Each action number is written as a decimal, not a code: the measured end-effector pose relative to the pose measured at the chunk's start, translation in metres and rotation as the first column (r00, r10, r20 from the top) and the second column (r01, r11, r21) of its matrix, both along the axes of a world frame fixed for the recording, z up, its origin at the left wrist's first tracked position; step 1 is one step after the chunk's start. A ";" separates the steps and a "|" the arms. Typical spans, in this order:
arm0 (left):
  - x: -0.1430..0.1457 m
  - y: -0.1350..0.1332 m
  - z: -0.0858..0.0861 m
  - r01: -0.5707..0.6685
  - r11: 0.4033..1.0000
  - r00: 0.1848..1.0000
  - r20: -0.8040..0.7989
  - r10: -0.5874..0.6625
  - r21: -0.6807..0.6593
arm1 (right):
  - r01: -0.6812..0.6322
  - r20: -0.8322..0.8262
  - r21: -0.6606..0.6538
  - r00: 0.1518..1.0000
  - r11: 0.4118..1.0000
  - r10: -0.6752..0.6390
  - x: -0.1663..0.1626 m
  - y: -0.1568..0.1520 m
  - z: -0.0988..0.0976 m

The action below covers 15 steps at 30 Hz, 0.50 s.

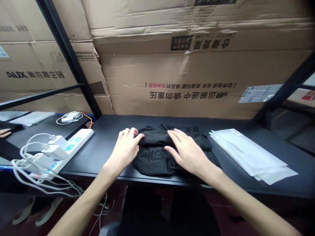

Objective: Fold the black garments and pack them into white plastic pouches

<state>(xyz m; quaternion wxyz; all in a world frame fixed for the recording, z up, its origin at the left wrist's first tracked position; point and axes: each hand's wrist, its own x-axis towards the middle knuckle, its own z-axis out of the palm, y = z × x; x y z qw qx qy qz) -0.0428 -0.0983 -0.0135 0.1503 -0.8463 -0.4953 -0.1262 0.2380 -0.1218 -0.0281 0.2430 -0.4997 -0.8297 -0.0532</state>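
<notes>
A desk (pixel 98 154) bears black cloth (pixel 154 160) at the frame's lower centre; the right hand (pixel 185 150) lies on it, fingers together, thumb apart; the left hand (pixel 126 146) curls at its edge, pinch unclear; even pressure should limit creases

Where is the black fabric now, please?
In the head view, the black fabric lies centrally on the desk, beneath the right hand, left of the white sheets.

Worktop (pixel 108 126): dark, with a long front edge.
Black cloth (pixel 155 160): rumpled, layered, mid-worktop by that edge.
Whitish sheets (pixel 246 152): thin, stacked askew, over on the right.
Power strip (pixel 80 141): white, slanting along the left end, chargers (pixel 56 150) plugged in.
</notes>
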 end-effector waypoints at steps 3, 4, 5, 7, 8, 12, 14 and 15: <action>0.002 0.006 -0.005 -0.003 0.999 1.000 -0.011 0.004 0.042 | 0.016 0.034 -0.044 0.999 0.999 -0.015 -0.026 0.001 -0.026; 0.003 0.008 -0.006 -0.007 0.998 1.000 -0.024 0.008 0.058 | 0.036 0.043 -0.063 0.999 0.997 -0.033 -0.031 0.002 -0.032; 0.003 0.009 -0.006 -0.011 0.997 0.999 -0.040 0.014 0.073 | 0.060 0.051 -0.083 0.997 0.995 -0.056 -0.034 0.002 -0.037; 0.003 0.012 -0.005 -0.025 0.996 0.998 -0.062 0.030 0.089 | 0.108 0.064 -0.118 0.993 0.987 -0.101 -0.038 0.002 -0.041; 0.003 0.014 -0.004 -0.034 0.995 0.997 -0.059 0.040 0.092 | 0.131 0.071 -0.130 0.990 0.983 -0.123 -0.039 0.001 -0.041; 0.005 0.022 0.004 -0.077 0.991 0.997 0.035 0.073 0.112 | 0.183 0.100 -0.171 0.981 0.968 -0.168 -0.040 -0.003 -0.037; 0.009 0.026 0.006 -0.112 0.986 0.989 0.106 0.100 0.122 | 0.190 0.106 -0.192 0.979 0.963 -0.172 -0.041 -0.004 -0.035; 0.012 0.027 0.007 -0.136 0.984 0.982 0.144 0.119 0.115 | 0.193 0.106 -0.201 0.979 0.960 -0.175 -0.041 -0.004 -0.034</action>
